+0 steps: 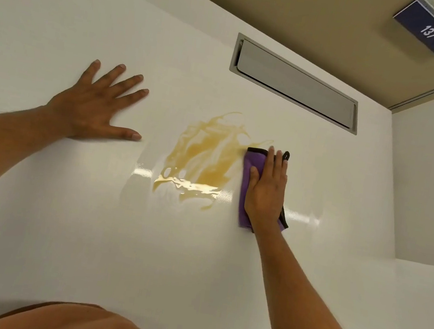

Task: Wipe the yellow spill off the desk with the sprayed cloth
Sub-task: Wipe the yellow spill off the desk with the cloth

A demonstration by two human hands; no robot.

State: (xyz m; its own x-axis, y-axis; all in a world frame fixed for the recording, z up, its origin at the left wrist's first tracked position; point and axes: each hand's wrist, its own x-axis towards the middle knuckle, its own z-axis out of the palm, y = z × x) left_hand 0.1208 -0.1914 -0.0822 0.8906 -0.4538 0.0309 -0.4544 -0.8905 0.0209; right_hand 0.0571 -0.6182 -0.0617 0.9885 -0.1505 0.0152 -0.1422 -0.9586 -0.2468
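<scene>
A smeared yellow spill [202,159] spreads over the middle of the white desk [62,226], wet and glossy at its near edge. My right hand [267,188] lies flat on a folded purple cloth [252,159] with black trim, pressing it onto the desk at the spill's right edge. The cloth's far left corner touches a yellow streak. My left hand [98,104] rests palm down on the desk left of the spill, fingers spread, holding nothing.
A grey rectangular cable hatch [295,82] is set into the desk behind the spill. A white side panel [428,180] rises at the right. A blue sign reading 137 [428,31] hangs at the top right. The desk's near edge runs along the bottom.
</scene>
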